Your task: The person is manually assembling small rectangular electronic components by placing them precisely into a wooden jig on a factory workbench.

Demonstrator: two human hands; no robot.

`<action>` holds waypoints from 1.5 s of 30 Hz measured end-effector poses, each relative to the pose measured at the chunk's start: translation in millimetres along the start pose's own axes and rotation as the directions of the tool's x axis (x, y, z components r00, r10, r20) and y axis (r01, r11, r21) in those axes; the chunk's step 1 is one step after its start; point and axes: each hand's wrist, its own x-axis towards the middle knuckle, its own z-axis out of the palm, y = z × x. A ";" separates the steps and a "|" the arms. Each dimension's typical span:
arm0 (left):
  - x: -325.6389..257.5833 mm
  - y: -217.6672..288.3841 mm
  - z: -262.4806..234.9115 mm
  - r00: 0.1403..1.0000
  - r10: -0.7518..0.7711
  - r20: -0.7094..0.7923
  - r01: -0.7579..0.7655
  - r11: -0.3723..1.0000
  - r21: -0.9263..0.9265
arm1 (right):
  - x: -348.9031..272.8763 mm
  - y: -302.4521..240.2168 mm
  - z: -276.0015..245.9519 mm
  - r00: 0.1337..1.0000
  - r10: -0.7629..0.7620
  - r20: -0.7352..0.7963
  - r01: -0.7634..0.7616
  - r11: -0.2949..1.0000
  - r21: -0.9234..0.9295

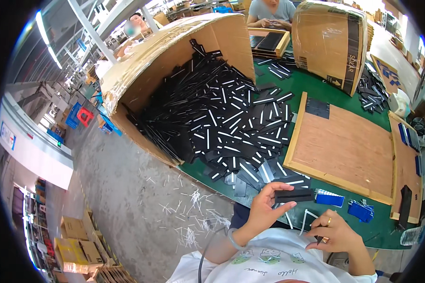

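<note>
My left hand [263, 210] pinches a flat black rectangular piece [294, 195] at its left end, thumb below and fingers above. A darker groove or strip runs along the piece. Just right of it and closer to my body is my right hand [337, 234], with a ring on it and its fingers curled in. What those fingers hold, if anything, I cannot make out. Thin white strips [305, 218] show between the two hands. Beyond my left hand a large heap of black pieces with white strips [241, 122] spills from a cardboard box [174, 35] lying on its side.
Two blue stacks, one [329, 199] near the held piece and another [361, 211] farther right, lie on the green table [382, 236]. Behind them rests a wood-framed board [349, 146]. A second carton [328, 45] and a person [271, 14] are across the table. White scraps [191, 236] litter the floor.
</note>
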 end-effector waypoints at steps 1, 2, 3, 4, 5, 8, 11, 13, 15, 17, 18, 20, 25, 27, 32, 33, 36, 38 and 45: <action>-0.4 0.6 0.9 1.000 0.006 -0.003 -0.006 1.000 -0.007 | -1.1 1.0 2.8 1.000 -0.008 -0.024 0.008 1.000 0.010; -1.3 1.1 1.6 1.000 0.013 -0.006 -0.013 1.000 -0.014 | -4.6 1.6 5.4 1.000 -0.010 -0.028 0.011 1.000 0.006; -3.2 1.4 2.6 1.000 -0.019 -0.013 0.019 0.999 -0.037 | -8.7 4.1 7.5 0.999 0.040 -0.001 -0.040 0.998 0.044; -5.0 1.5 3.5 0.998 -0.052 -0.020 0.050 0.997 -0.061 | -9.6 5.9 8.2 0.996 0.089 0.028 -0.091 0.993 0.079; -4.2 2.3 4.0 0.999 -0.045 -0.022 0.044 0.998 -0.051 | -6.0 3.4 6.5 0.996 0.084 -0.013 -0.083 0.994 0.068; -5.6 0.9 3.2 0.998 -0.060 -0.026 0.057 0.995 -0.080 | -8.3 6.6 13.4 0.997 0.068 -0.048 -0.066 0.997 0.047; -5.8 1.8 2.9 0.998 -0.047 -0.030 0.044 0.994 -0.095 | -3.1 2.3 9.3 0.995 0.081 -0.054 -0.079 0.996 0.034; -6.5 1.9 3.1 0.998 -0.047 -0.030 0.044 0.993 -0.112 | -1.4 0.6 9.1 0.992 0.093 -0.081 -0.090 0.995 0.039; -6.9 1.2 3.0 0.999 -0.035 -0.029 0.032 0.994 -0.109 | -0.6 0.0 9.5 0.990 0.078 -0.121 -0.077 0.997 0.017; -7.8 -0.7 2.3 0.999 -0.039 -0.020 0.036 0.992 -0.118 | -0.9 -0.5 13.8 0.991 0.079 -0.107 -0.078 0.997 0.021; -8.2 -1.4 1.7 0.999 -0.044 -0.010 0.042 0.991 -0.124 | -1.3 -0.4 16.8 0.992 0.080 -0.096 -0.078 0.997 0.029; -8.4 1.1 2.2 0.997 -0.078 -0.002 0.076 0.986 -0.148 | -1.5 1.2 21.6 0.992 0.076 -0.100 -0.073 0.997 0.031; -12.0 -9.5 -1.2 1.000 -0.017 0.000 0.017 0.992 -0.124 | 2.8 2.7 27.0 0.993 0.035 -0.110 -0.030 0.999 0.042; -13.3 -16.7 0.6 0.991 0.081 -0.106 -0.080 0.997 0.012 | 3.3 3.0 33.5 0.985 -0.014 -0.169 0.028 0.996 0.080; -9.4 -23.4 10.2 0.904 0.403 -0.145 -0.299 0.836 0.460 | 7.8 2.2 79.8 0.985 0.065 -0.163 -0.007 0.943 0.334; -7.4 -25.3 12.6 0.880 0.461 -0.111 -0.341 0.777 0.530 | 5.7 3.6 95.7 0.982 0.116 -0.152 -0.048 0.920 0.390; -7.7 -36.7 9.3 0.859 0.506 -0.079 -0.377 0.728 0.572 | 17.8 -7.6 113.9 0.969 0.146 -0.199 -0.036 0.881 0.471; -7.0 -38.8 7.5 0.829 0.556 -0.059 -0.409 0.675 0.613 | 24.1 -10.0 114.0 0.959 0.146 -0.241 -0.008 0.869 0.495; -9.7 -48.0 11.8 0.702 0.689 0.181 -0.570 0.390 0.723 | 20.3 2.6 127.7 0.955 0.071 -0.288 0.031 0.941 0.336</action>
